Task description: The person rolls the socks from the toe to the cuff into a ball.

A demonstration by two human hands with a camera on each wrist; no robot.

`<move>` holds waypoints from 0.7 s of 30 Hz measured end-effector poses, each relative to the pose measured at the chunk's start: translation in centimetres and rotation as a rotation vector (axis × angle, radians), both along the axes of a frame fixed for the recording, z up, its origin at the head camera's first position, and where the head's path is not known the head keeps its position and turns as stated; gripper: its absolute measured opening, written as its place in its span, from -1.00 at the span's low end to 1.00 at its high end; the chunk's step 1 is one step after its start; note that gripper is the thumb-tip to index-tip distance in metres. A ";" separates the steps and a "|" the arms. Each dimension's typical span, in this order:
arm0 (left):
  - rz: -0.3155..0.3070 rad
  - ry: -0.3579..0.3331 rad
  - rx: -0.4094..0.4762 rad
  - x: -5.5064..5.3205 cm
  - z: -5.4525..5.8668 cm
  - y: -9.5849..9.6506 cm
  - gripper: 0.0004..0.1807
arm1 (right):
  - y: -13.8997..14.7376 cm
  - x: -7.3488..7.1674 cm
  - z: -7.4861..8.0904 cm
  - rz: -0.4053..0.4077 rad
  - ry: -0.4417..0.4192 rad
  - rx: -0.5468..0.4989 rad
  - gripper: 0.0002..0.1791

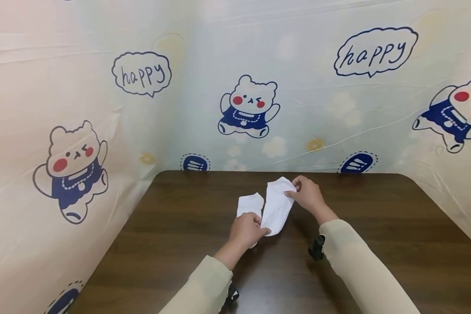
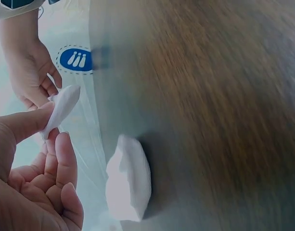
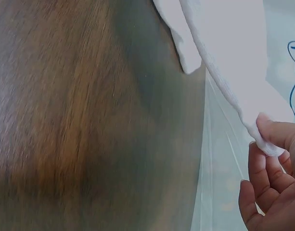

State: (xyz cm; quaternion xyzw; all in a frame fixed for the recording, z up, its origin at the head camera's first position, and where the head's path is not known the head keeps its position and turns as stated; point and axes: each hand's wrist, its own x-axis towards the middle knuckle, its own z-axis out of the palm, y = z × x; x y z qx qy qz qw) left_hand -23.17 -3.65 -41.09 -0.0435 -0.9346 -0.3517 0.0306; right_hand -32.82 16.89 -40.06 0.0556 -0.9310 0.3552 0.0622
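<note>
A white sock (image 1: 278,205) is stretched between both hands above the table. My left hand (image 1: 245,231) pinches its near end between thumb and fingers. At its far right edge my right hand (image 1: 308,194) pinches the fabric, thumb on top, as the right wrist view shows too. Another white sock (image 1: 250,204) lies on the table to the left, partly hidden behind my left hand. In the left wrist view this second sock (image 2: 129,180) rests on the wood, apart from the held sock (image 2: 63,108).
The dark brown wooden table (image 1: 161,261) has rounded far corners. Behind it and at the sides hangs a pale printed curtain (image 1: 298,109) with bears and "happy" bubbles. Dark wrist devices (image 1: 316,247) sit at the sleeve cuffs.
</note>
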 end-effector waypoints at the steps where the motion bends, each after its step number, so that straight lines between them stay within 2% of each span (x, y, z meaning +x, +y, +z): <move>1: 0.004 -0.006 0.000 0.0 0.0 -0.2 -0.73 | -0.2 0.0 0.0 0.002 0.004 0.000 -0.65; 11: 0.008 0.004 0.001 0.5 0.2 -2.3 -0.73 | -2.9 -0.3 0.3 0.023 0.023 -0.010 -0.66; 21: 0.015 -0.013 0.013 1.1 0.3 -3.9 -0.71 | -5.0 -0.6 -0.5 0.046 0.032 -0.003 -0.67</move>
